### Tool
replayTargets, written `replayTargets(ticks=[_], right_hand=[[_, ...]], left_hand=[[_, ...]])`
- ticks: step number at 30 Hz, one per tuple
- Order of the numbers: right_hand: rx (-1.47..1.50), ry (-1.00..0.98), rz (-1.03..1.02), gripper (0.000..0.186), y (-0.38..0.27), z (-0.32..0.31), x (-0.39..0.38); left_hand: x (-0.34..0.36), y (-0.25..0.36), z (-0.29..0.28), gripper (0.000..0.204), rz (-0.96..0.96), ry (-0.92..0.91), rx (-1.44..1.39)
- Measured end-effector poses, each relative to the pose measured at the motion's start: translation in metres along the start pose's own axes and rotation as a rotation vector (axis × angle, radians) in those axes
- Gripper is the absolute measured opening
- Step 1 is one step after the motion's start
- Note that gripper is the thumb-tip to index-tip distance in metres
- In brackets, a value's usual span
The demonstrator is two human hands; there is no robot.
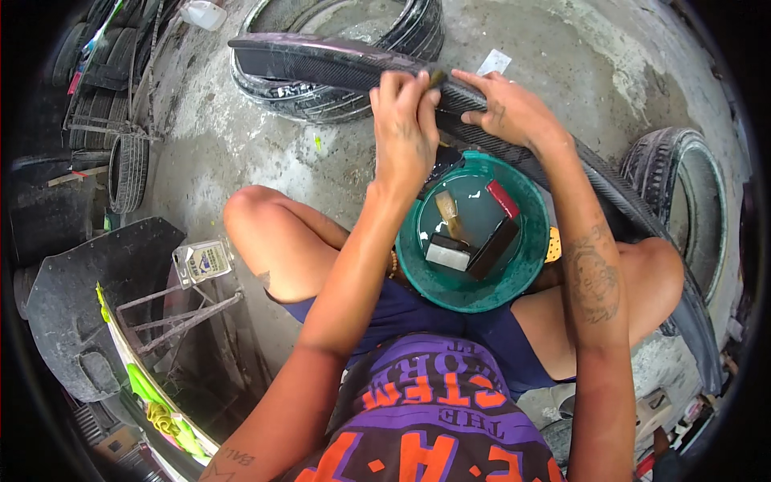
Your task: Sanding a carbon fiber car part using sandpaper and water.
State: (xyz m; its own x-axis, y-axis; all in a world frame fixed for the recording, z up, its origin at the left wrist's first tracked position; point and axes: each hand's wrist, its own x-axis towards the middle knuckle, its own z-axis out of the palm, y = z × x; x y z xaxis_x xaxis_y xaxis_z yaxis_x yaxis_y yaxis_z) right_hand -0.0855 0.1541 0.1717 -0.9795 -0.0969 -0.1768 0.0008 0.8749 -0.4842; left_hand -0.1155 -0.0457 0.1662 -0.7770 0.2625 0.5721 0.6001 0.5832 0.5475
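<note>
A long dark carbon-fibre-patterned strip [309,63] crosses diagonally above my lap and runs down to the right. At its upper edge my left hand [405,128] has its fingers closed on a small olive-brown piece [436,79], pressed against the strip. My right hand [510,112] grips the strip just to the right, index finger along the top and thumb lower down. Below them, a green basin [415,273] of water sits between my legs, holding a red block [499,196], a wooden-looking piece [448,207], a grey-topped block [447,253] and a dark block [494,245].
Loose tyres lie behind the strip [337,104] and at right [642,153]; more are stacked at left [124,173]. A dark panel [72,305], metal stand [161,317] and white-and-green panel [144,386] stand by my left knee. A white jug [202,14] is at top left.
</note>
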Motion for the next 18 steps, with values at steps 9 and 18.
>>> replayTargets(ticks=[9,18], right_hand=[[-0.009,0.066,-0.058,0.078,0.006,0.006,-0.002],[0.012,0.041,-0.045,0.078,0.003,0.0,-0.003]], left_hand=[[-0.005,-0.002,0.001,0.017,-0.057,-0.038,-0.046],[-0.042,-0.003,-0.021,0.023,0.077,-0.023,-0.094]])
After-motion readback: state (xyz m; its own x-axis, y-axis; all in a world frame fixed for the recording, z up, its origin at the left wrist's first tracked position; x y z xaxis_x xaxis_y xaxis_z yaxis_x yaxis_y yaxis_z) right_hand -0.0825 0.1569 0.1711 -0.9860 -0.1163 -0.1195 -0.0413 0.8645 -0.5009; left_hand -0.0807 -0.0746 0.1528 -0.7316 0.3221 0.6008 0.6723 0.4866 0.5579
